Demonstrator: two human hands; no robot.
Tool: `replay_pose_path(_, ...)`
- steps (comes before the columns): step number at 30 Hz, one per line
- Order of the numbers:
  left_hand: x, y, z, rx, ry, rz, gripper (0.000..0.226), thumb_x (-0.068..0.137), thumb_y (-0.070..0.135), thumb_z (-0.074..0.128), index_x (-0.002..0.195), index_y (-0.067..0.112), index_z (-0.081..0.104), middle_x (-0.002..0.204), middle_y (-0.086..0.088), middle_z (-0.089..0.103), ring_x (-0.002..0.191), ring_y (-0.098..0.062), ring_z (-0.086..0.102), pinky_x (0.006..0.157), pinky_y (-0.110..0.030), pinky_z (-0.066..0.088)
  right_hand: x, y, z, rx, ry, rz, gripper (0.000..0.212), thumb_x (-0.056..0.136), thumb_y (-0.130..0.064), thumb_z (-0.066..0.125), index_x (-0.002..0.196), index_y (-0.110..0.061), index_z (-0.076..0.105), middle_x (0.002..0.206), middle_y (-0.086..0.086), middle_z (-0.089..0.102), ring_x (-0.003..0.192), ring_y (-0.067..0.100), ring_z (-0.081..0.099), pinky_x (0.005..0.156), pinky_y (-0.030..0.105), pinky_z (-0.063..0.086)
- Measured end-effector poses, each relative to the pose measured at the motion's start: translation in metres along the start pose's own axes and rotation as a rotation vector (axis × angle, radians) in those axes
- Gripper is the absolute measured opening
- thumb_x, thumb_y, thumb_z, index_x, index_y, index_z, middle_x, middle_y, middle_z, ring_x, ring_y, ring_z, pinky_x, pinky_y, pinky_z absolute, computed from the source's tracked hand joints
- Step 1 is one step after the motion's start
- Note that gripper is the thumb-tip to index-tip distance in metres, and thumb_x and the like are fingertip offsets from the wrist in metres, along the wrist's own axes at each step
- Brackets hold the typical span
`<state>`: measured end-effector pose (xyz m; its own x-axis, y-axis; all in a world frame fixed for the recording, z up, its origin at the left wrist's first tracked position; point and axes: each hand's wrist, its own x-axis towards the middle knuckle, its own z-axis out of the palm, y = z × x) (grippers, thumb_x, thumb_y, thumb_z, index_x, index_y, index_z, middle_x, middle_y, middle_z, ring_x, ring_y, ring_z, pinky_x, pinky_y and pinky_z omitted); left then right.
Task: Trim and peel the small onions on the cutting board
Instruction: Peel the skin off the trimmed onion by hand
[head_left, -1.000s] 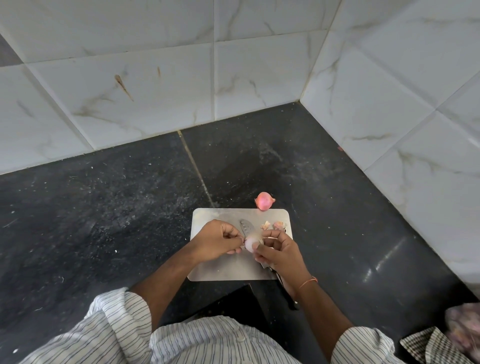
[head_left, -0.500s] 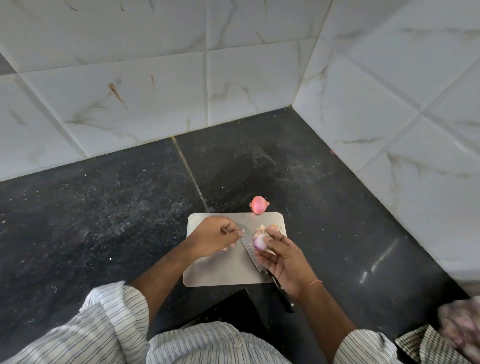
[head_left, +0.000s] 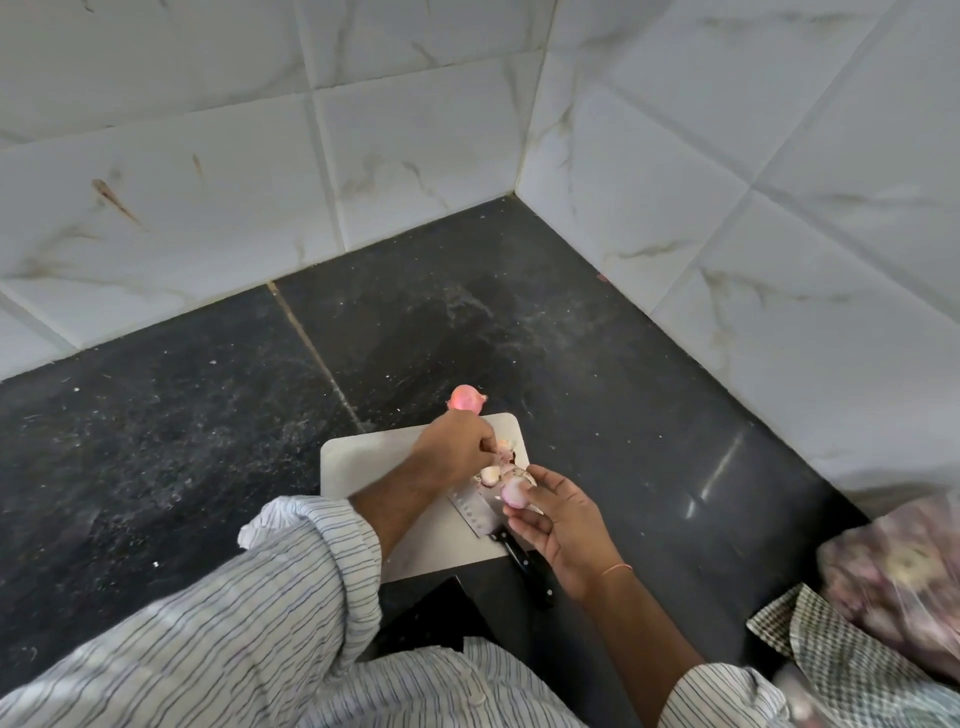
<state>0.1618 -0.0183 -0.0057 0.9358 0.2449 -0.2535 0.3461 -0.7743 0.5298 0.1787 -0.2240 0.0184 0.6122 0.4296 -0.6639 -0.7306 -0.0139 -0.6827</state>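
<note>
Holding a peeled onion (head_left: 514, 491) in right hand (head_left: 563, 525) fingertip grip, left hand (head_left: 454, 449) pinching peels (head_left: 491, 474) beside it

White shirt (head_left: 249, 623) with thin dark stripes, cuffs rolled up; a thin orange thread bracelet (head_left: 617, 569) circles the right wrist.
</note>
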Motion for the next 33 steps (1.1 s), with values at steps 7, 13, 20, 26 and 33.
replay_pose_path(7, 0.005, -0.017, 0.004, -0.014, -0.156, 0.207, 0.056, 0.101, -0.001, 0.059, 0.145, 0.033, 0.068, 0.170, 0.000, 0.032, 0.147, -0.021, 0.047, 0.108, -0.019, 0.044, 0.004, -0.002, -0.009, -0.002, 0.002, 0.004, 0.034, 0.100, -0.009, 0.071, 0.132, -0.012, 0.064, 0.116, 0.018, 0.079, 0.096, 0.029, 0.079, 0.094, 0.042, 0.063)
replay_pose_path(13, -0.032, -0.018, -0.012, -0.255, -0.110, 0.231, 0.081, 0.096, 0.012, 0.069, 0.167, 0.029, 0.036, 0.175, 0.015, 0.021, 0.159, 0.001, 0.019, 0.127, -0.024, 0.030, 0.005, -0.006, -0.001, 0.026, -0.063, 0.020, 0.035, 0.099, -0.015, 0.072, 0.133, -0.014, 0.065, 0.119, 0.020, 0.078, 0.101, 0.032, 0.075, 0.101, 0.046, 0.060)
replay_pose_path(20, -0.085, -0.026, -0.011, -0.482, 0.039, 0.066, 0.077, 0.089, 0.030, 0.081, 0.155, 0.052, 0.048, 0.136, 0.038, 0.063, 0.109, 0.000, 0.069, 0.088, -0.018, 0.055, 0.004, -0.006, 0.020, 0.038, -0.167, 0.081, 0.044, 0.097, -0.016, 0.073, 0.137, -0.003, 0.062, 0.114, 0.026, 0.076, 0.085, 0.029, 0.074, 0.081, 0.038, 0.065)
replay_pose_path(26, -0.108, -0.031, -0.010, -0.601, 0.139, 0.086, 0.072, 0.085, 0.028, 0.090, 0.146, 0.051, 0.060, 0.132, 0.028, 0.070, 0.102, -0.011, 0.073, 0.083, -0.018, 0.058, -0.001, -0.003, 0.038, -0.022, -0.246, 0.144, 0.042, 0.096, -0.023, 0.073, 0.132, -0.002, 0.065, 0.108, 0.023, 0.076, 0.084, 0.026, 0.076, 0.082, 0.036, 0.065)
replay_pose_path(33, -0.113, -0.035, -0.005, -0.690, 0.245, 0.033, 0.053, 0.088, 0.028, 0.089, 0.128, 0.058, 0.071, 0.118, 0.022, 0.077, 0.103, -0.010, 0.075, 0.097, -0.035, 0.061, -0.008, 0.000, 0.046, -0.136, -0.307, 0.122, 0.032, 0.096, -0.028, 0.076, 0.124, -0.012, 0.073, 0.108, 0.015, 0.078, 0.083, 0.023, 0.076, 0.077, 0.033, 0.065)
